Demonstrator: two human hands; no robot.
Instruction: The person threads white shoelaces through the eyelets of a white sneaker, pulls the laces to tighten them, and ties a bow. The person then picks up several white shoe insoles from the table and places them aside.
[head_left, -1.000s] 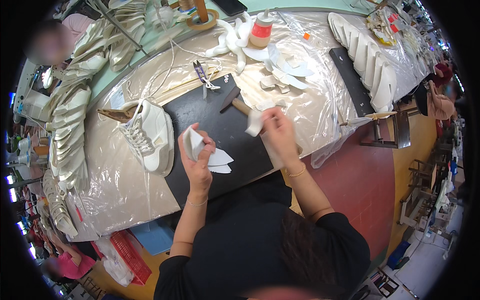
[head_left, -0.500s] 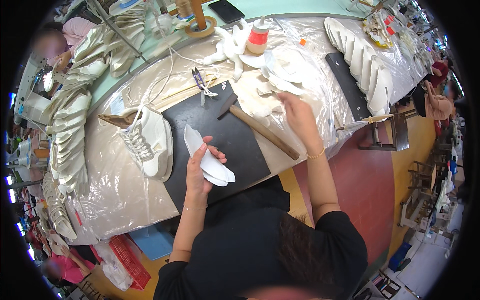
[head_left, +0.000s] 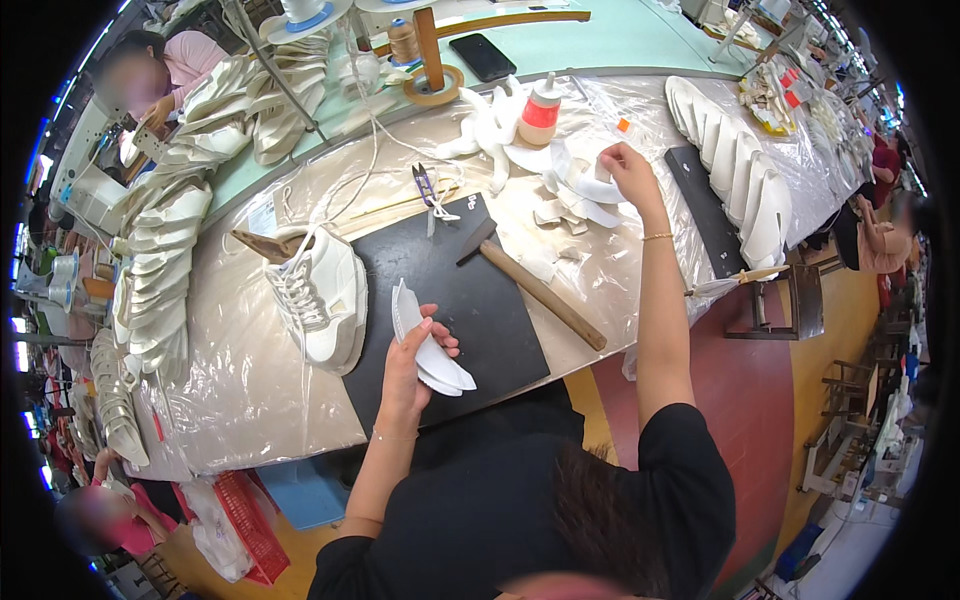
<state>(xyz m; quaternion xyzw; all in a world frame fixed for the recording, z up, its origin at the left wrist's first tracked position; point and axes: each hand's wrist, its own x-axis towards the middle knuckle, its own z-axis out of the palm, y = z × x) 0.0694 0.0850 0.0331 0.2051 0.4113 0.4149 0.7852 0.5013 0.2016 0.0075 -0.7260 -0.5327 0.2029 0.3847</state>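
Note:
My left hand (head_left: pixel 408 368) is closed around a small stack of curved white shoe pieces (head_left: pixel 432 362), above the black mat (head_left: pixel 470 290). Farther off to the right, my right hand (head_left: pixel 634 178) pinches what looks like a white piece over a pile of white cut pieces (head_left: pixel 585 205). A hammer (head_left: pixel 545 297) lies across the mat's right edge, its head on the mat. Left of the mat stands a laced white shoe (head_left: pixel 318 300). Purple-handled thread snips (head_left: pixel 424 186) rest near the mat's far corner.
Rows of stacked shoe parts stand at left (head_left: pixel 160 290) and right (head_left: pixel 735 170). Behind the pile is a squeeze bottle (head_left: pixel 540 112) with a red band. A phone (head_left: pixel 482 57) and tape roll (head_left: pixel 434 86) lie farther back. A person in pink (head_left: pixel 190 60) works at far left.
My right hand has moved away from me and slightly right, to the white pile, and its fingers have drawn together. My left hand still holds its pieces. The view has shifted a little.

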